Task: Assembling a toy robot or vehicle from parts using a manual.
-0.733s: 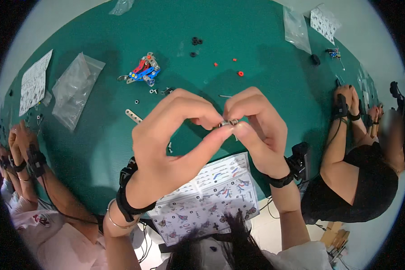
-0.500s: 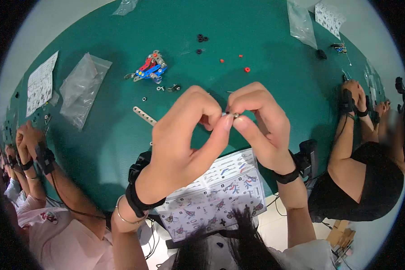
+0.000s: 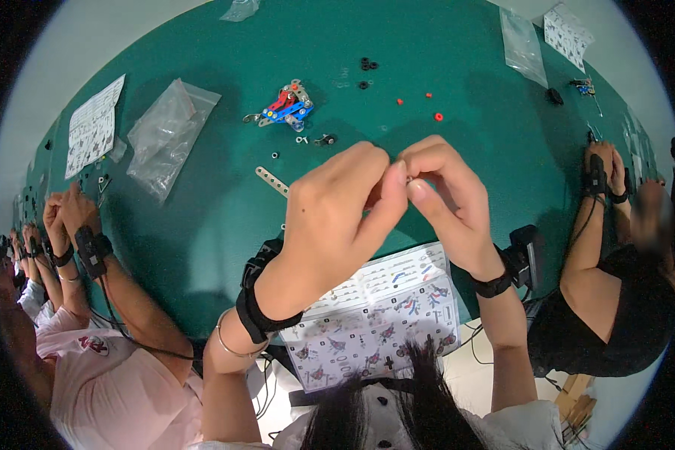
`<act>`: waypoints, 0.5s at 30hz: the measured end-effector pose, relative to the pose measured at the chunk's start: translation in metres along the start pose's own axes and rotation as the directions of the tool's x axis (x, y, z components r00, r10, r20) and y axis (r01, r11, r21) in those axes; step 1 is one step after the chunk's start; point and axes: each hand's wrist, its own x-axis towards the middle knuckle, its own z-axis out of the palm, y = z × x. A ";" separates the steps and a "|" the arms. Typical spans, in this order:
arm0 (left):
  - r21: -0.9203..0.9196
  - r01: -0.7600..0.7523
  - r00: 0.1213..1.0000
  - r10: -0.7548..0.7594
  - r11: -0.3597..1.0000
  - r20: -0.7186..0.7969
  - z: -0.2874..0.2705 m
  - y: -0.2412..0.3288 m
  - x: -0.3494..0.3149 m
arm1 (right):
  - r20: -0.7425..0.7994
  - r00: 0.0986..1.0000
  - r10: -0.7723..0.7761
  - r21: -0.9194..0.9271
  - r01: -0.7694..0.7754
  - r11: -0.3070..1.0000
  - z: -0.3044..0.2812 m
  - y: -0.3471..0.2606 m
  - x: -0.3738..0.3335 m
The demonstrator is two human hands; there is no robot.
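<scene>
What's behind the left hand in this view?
A silver perforated strip runs behind the left hand, its right-hand end covered. The printed instruction sheet is partly hidden too. Anything else covered there on the green table cannot be seen.

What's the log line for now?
left hand: touching tiny part | right hand: pinching tiny part | red-and-blue model: on green table

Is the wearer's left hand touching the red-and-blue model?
Apart. The head view shows bare green table between the left hand and the red-and-blue model.
</scene>
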 end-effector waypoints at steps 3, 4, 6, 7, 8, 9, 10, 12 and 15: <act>-0.013 0.050 0.999 -0.050 0.999 -0.022 0.000 -0.004 -0.001 | -0.002 0.999 0.054 0.123 -0.054 0.991 0.007 0.002 -0.001; 0.002 0.058 0.998 -0.058 0.998 -0.028 -0.002 -0.002 -0.001 | 0.025 0.998 0.063 0.139 -0.066 0.988 0.008 0.004 0.000; -0.012 0.072 0.997 -0.073 0.997 -0.040 -0.002 -0.003 -0.001 | 0.047 0.996 0.071 0.152 -0.078 0.985 0.009 0.006 0.000; -0.026 0.086 0.995 -0.088 0.996 -0.054 -0.002 -0.002 0.000 | 0.044 0.993 0.113 0.196 -0.120 0.973 0.010 0.006 -0.001; -0.042 0.094 0.995 -0.095 0.995 -0.025 -0.004 -0.003 0.000 | 0.044 0.987 0.155 0.240 -0.161 0.957 0.010 0.006 0.000; -0.051 0.088 0.996 -0.089 0.995 -0.021 -0.002 -0.004 -0.001 | 0.035 0.987 0.158 0.231 -0.161 0.959 0.009 0.006 -0.001; -0.084 0.113 0.992 -0.117 0.990 -0.040 0.001 -0.006 -0.001 | 0.022 0.985 0.173 0.268 -0.173 0.948 0.007 0.005 -0.001; -0.117 0.179 0.984 -0.179 0.977 0.008 -0.003 -0.004 -0.002 | 0.004 0.982 0.186 0.300 -0.179 0.937 0.005 0.005 -0.001; -0.197 0.069 0.991 -0.090 0.978 -0.099 0.005 -0.004 0.000 | 0.002 0.971 0.238 0.366 -0.222 0.904 0.004 0.003 -0.001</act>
